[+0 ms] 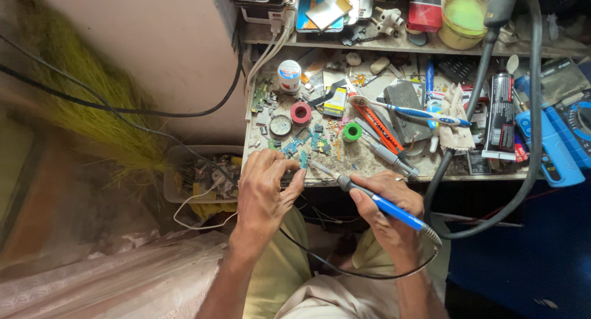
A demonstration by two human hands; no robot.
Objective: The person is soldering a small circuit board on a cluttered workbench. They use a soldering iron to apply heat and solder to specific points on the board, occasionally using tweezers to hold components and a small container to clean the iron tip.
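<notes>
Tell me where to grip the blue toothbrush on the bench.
Pinch the toothbrush at mid-handle, coming from above. It lies flat, roughly left to right, across other clutter, bristles at its left end, so the slim blue-and-white handle is probably the freest part to grip.

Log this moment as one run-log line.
left hand: pinching small circuit board at bench edge | right hand: holding blue soldering iron, tip at board

We see a blue-handled soldering iron (375, 201) lying slantwise at lower centre, its metal tip pointing up-left. That tip meets a small green circuit board (303, 159), standing at the bench edge.
</notes>
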